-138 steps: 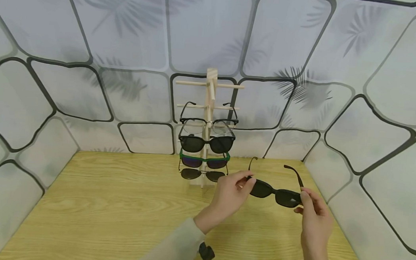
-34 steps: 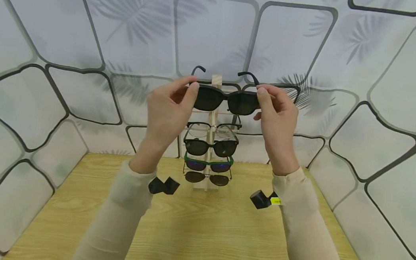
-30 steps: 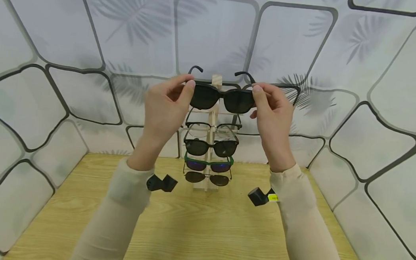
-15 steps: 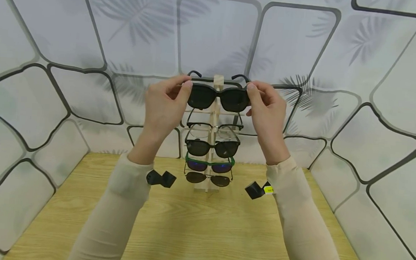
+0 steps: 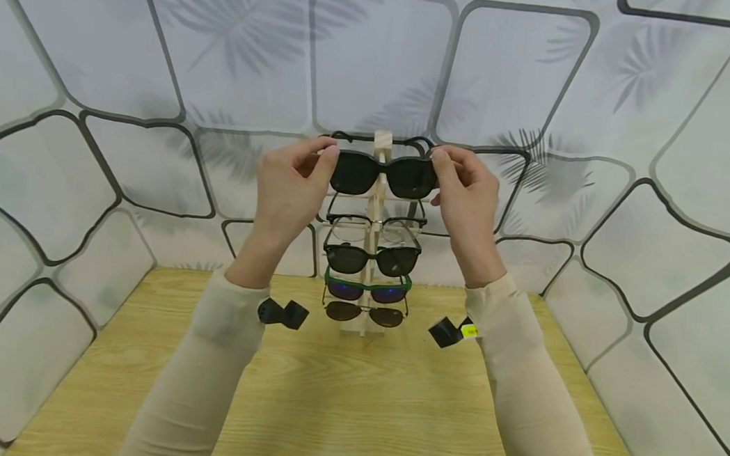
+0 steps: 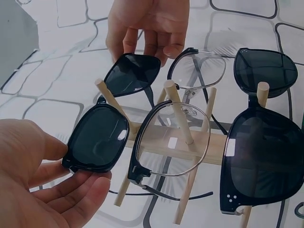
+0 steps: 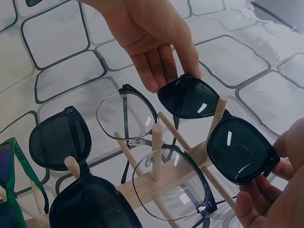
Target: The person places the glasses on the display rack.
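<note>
Black sunglasses (image 5: 354, 173) are at the top of the wooden display stand (image 5: 383, 142), dark lenses facing me. My left hand (image 5: 292, 189) pinches their left corner between thumb and fingers. At the right corner my right hand (image 5: 467, 199) does the same. In the left wrist view the top front peg (image 6: 107, 97) passes between the two lenses at the bridge; whether the bridge bears on it I cannot tell. Directly below hang clear glasses (image 5: 349, 228) with black brows, then another pair of black sunglasses (image 5: 347, 258).
Lower on the stand are green-framed sunglasses (image 5: 345, 291) and thin-rimmed dark sunglasses (image 5: 342, 312). The stand's foot rests on a wood-grain table (image 5: 354, 402). Patterned panels (image 5: 381, 61) enclose the back and both sides.
Both hands have carried the black sunglasses from the right of the stand up to its top. Over the last second they shifted slightly left, and the temple tips have dropped level behind the frame.
</note>
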